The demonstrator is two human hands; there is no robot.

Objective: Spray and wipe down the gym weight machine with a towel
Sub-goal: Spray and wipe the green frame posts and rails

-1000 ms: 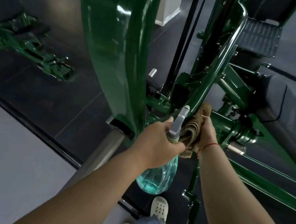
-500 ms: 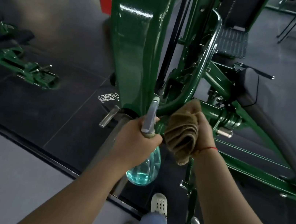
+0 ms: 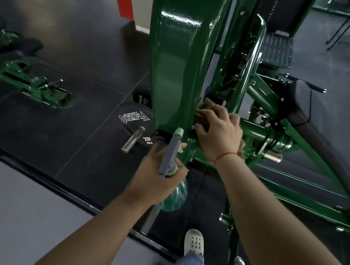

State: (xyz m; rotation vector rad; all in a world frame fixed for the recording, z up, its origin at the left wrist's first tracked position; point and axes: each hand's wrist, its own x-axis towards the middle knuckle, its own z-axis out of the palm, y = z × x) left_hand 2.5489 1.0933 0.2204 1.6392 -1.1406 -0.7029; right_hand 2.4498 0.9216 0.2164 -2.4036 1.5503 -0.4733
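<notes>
At nine o'clock in my view I see a second green machine lying low on the dark floor. Nearer the centre a black weight plate with white lettering lies flat, and a steel peg juts over it. At five o'clock from the plate, the left hand grips the neck of a spray bottle, fingers wrapped round it. The grey sprayer head points toward twelve o'clock, and the clear blue-green body hangs below the hand. The weight machine raises its thick green post from just above the nozzle. At three o'clock from the post's base, the right hand, with a red string at the wrist, clutches a brown towel and presses it against the frame beside the post. A black pad slants away at two o'clock. White shoes stand at six o'clock.
</notes>
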